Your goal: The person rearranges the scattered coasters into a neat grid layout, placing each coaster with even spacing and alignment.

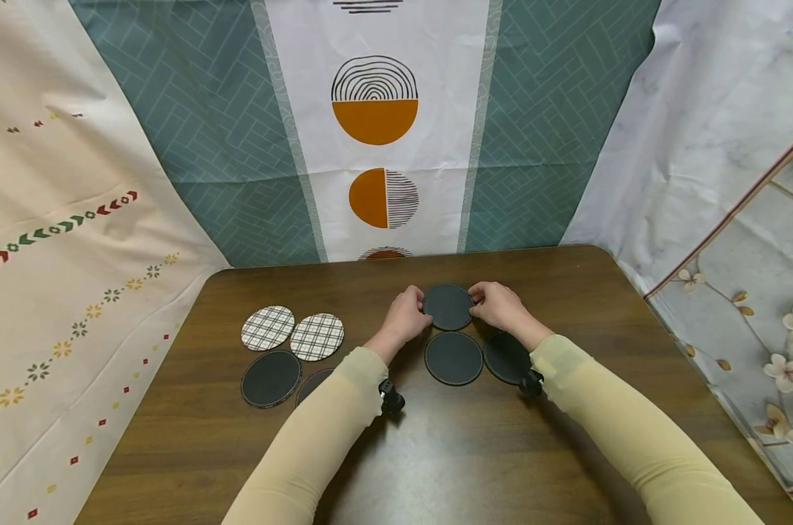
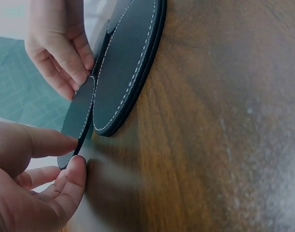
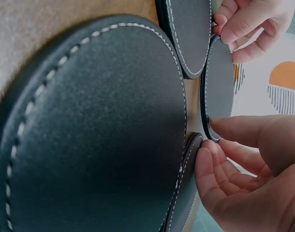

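Note:
Between both hands, a round black coaster (image 1: 448, 307) with pale edge stitching is pinched at its opposite edges. My left hand (image 1: 406, 319) holds its left edge with thumb and fingertips, and my right hand (image 1: 499, 305) grips the right edge. Just below it in the head view lies a second black coaster (image 1: 454, 359). A third black coaster (image 1: 506, 357) is partly covered by my right wrist. The right wrist view shows a further coaster (image 3: 184, 198) at the right fingertips, hidden behind the hand from the head.
At the left of the brown table (image 1: 436, 467) lie two plaid coasters (image 1: 268, 328) and a black coaster (image 1: 271, 379). Another black coaster (image 1: 313, 384) is partly hidden by my left sleeve. A patterned cloth (image 1: 383, 175) hangs behind the far edge.

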### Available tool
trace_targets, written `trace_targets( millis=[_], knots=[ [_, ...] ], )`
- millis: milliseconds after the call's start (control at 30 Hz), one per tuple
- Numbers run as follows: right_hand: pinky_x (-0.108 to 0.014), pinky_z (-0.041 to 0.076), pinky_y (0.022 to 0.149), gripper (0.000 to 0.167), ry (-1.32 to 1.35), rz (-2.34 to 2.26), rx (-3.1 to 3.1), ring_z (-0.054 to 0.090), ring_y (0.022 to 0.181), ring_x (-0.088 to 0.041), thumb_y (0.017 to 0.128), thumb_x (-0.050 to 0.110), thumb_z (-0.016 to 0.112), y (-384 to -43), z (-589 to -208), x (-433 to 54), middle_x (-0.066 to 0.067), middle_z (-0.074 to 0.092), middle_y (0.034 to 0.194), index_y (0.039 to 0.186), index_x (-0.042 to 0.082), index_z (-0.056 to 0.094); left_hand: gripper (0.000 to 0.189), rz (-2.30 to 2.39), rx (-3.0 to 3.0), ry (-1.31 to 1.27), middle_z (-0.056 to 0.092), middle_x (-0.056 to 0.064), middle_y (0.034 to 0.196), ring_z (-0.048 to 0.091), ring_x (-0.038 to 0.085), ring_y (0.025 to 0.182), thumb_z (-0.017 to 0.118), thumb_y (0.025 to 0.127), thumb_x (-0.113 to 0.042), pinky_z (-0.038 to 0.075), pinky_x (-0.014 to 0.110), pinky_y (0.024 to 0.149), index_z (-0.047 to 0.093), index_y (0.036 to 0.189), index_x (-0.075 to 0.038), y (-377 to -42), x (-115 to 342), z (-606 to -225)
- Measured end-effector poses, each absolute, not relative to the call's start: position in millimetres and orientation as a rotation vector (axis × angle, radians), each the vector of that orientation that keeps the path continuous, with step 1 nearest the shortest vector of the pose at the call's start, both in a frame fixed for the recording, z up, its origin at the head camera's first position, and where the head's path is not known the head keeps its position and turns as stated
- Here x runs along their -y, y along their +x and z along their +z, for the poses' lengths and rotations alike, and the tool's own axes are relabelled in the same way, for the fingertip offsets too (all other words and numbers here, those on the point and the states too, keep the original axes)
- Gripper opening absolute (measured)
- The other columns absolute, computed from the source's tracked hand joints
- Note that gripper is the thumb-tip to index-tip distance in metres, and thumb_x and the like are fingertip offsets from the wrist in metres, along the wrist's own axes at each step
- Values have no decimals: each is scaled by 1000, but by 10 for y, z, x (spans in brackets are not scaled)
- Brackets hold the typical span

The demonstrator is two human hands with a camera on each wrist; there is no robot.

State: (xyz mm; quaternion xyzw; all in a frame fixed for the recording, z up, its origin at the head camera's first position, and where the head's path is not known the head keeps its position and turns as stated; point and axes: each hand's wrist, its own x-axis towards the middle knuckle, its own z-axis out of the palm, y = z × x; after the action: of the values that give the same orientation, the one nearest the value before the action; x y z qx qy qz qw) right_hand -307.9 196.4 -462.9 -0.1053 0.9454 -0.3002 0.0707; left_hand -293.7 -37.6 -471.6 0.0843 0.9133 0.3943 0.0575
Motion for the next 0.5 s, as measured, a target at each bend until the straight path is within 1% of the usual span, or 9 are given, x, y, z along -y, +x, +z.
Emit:
trace_targets(
  millis=[200, 500],
  knots=[
    [-59, 51, 105, 44, -313, -929, -2835, 67, 120, -41, 103, 10, 75, -3091, -4651, -1979, -21, 72, 130, 143, -4, 68, 42, 1173, -2789, 259, 66, 16, 117, 60, 34, 109, 82, 98, -6, 51, 48, 102, 61, 132, 4, -2948, 366, -4741],
    [-57, 52, 104, 43, -321, -907, -2850, 68, 118, -40, 102, 10, 75, -3095, -4664, -1986, -20, 73, 128, 142, -5, 69, 44, 1153, -2785, 228, 66, 16, 120, 60, 33, 112, 81, 99, -7, 51, 47, 103, 62, 137, 4, -2952, 350, -4753]
  ],
)
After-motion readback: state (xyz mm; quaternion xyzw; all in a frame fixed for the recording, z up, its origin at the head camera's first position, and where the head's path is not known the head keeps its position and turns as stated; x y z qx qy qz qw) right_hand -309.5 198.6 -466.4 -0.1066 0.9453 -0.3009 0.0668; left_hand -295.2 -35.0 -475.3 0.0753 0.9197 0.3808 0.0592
